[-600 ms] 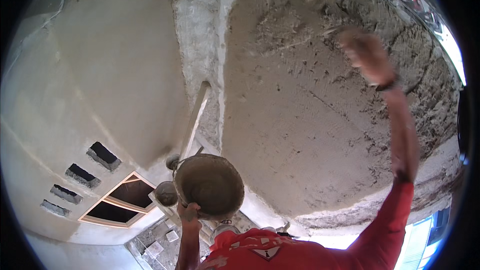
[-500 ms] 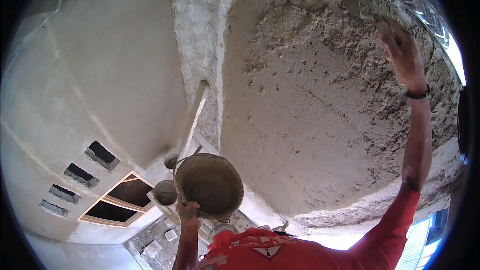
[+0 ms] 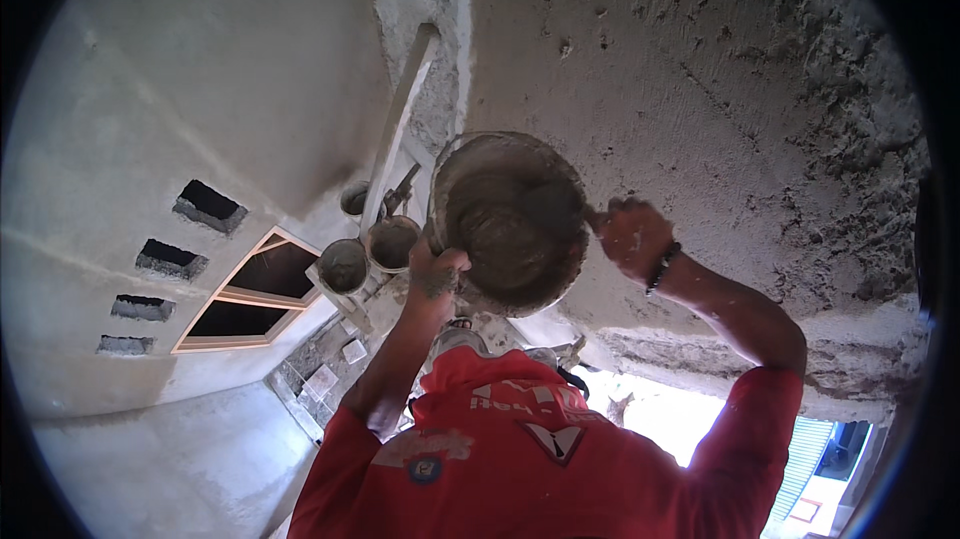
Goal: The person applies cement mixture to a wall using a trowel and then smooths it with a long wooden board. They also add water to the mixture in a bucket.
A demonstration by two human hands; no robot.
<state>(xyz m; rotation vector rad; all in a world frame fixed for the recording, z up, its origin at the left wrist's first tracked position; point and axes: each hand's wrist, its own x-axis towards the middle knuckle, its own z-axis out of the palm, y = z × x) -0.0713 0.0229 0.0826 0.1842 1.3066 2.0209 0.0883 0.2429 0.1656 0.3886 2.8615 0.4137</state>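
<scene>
Past my right hand (image 3: 636, 239) there's open room before the wall (image 3: 730, 129); the bucket's (image 3: 475, 154) rim spans between my hands. My left hand (image 3: 437, 269) grips its edge; my right is closed round a trowel (image 3: 594, 219) at the opposite edge, blade unclear.

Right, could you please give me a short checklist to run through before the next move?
1. Left hand gripping the bucket at its rim: ok.
2. Grey mix in the bucket: ok, some inside.
3. Right hand closed on the tool at the bucket's right side: ok.
4. Tool's far end loaded with mix: cannot tell, too dim inside the bucket.
5. Plastered wall smooth throughout: not ok, rough at upper right.
</scene>
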